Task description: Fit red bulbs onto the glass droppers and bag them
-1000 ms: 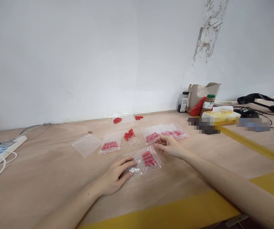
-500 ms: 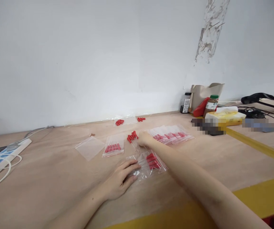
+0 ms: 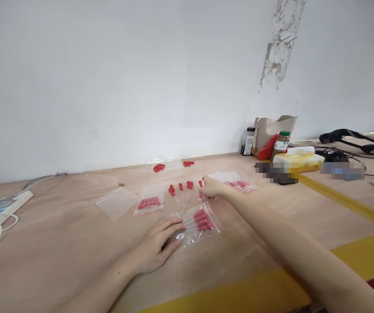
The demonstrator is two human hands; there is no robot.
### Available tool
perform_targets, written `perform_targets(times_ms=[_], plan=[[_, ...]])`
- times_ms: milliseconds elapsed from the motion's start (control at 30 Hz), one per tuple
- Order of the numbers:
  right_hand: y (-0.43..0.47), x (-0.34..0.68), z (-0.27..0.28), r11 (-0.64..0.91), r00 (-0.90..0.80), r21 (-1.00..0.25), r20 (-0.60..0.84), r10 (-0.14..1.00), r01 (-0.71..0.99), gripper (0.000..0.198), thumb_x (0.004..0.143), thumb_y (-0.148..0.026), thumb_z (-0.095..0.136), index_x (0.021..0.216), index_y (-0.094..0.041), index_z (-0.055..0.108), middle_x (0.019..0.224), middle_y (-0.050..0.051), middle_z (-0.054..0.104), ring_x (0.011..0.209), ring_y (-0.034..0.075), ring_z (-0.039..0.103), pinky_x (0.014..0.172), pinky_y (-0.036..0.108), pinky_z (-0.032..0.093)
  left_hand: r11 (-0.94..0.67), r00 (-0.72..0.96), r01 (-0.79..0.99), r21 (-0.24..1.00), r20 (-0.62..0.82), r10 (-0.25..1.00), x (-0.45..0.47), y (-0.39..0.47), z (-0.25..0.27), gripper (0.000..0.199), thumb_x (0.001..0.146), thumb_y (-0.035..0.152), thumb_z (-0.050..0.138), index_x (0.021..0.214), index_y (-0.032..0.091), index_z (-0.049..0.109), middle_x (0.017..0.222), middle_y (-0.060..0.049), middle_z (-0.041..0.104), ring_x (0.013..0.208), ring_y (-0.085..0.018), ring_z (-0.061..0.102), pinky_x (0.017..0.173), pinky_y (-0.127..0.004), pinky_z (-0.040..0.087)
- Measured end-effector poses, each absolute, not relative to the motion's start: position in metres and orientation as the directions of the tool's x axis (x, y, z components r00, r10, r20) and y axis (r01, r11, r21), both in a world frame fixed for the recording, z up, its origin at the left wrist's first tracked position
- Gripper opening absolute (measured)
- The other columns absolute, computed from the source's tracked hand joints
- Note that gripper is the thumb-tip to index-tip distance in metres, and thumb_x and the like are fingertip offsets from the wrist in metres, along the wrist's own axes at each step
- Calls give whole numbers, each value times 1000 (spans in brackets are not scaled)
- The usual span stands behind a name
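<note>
My left hand [image 3: 159,243] lies flat at the left end of a clear zip bag [image 3: 191,237] of red-bulbed droppers, fingertips touching the plastic. Beyond it, several loose droppers [image 3: 180,187] are fanned out on the table, red bulbs pointing away from me. To their right, my right hand [image 3: 213,188] has its fingers closed at another red dropper bulb [image 3: 200,183]; its tube is mostly hidden. Past that hand lies an overlapping row of filled zip bags [image 3: 243,184], partly covered by it. Left of the loose droppers is one more filled bag [image 3: 149,201].
A flat, unfilled zip bag [image 3: 115,203] lies at left. Small red bulbs [image 3: 159,168] rest on plastic near the wall. A power strip [image 3: 6,211] with cables is far left. At right stand a jar [image 3: 281,142], a black-capped bottle [image 3: 248,141] and a tissue pack [image 3: 299,160].
The bunched droppers are now spread apart, and my right hand has moved right, away from them. My left hand stays on the bag. The view has shifted slightly.
</note>
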State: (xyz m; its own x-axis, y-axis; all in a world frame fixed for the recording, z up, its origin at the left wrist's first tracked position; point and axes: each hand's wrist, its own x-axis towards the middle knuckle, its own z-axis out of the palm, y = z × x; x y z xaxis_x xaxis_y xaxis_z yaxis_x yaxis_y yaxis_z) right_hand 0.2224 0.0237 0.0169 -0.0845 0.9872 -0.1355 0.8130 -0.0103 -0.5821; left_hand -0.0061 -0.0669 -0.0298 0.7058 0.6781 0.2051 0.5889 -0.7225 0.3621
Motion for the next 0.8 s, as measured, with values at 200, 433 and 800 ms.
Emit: perform_targets(times_ms=[200, 433, 800], plan=[[-11, 271, -17, 95, -59, -963, 82, 995, 253, 67, 66, -14, 49, 125, -18, 17, 48, -9, 51, 44, 13, 56, 44, 24, 48, -742, 732, 585, 326, 181, 657, -7, -65, -32, 37, 89, 28, 36, 126, 28, 39, 132, -3, 38, 120, -20, 35, 100, -39, 32], [-21, 277, -45, 210, 125, -976, 202, 971, -51, 61, 63, -34, 61, 110, -21, 23, 56, -8, 52, 49, 13, 57, 51, 28, 51, -739, 728, 579, 345, 190, 659, -6, -66, -31, 37, 89, 27, 37, 126, 28, 39, 131, -4, 38, 119, -21, 36, 99, -39, 32], [-25, 262, -57, 212, 91, -974, 204, 975, -78, 48, 69, -30, 57, 102, -24, 23, 63, -6, 52, 60, 16, 61, 61, 32, 53, -748, 729, 569, 342, 212, 651, -7, -64, -34, 36, 88, 27, 38, 125, 28, 41, 129, -4, 40, 119, -21, 36, 98, -39, 33]])
